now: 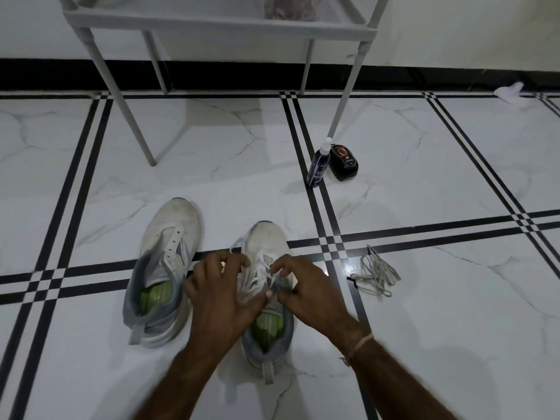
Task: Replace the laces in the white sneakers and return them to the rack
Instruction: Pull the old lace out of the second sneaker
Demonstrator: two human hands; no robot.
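Two white sneakers with grey collars and green insoles stand on the floor. The left sneaker [169,256] has empty eyelets and no lace. The right sneaker [266,237] carries a white lace [257,275] through its eyelets. My left hand [221,295] lies over the right sneaker's left side and pinches the lace near the tongue. My right hand [306,286] pinches the lace over the tongue. A loose lace [375,275] lies bundled on the floor to the right of the shoes.
A white rack [218,25] stands at the back on thin legs; one front leg [342,107] comes down by a dark spray bottle [318,165] and a black container [344,160]. A white crumpled scrap [509,90] lies by the far wall.
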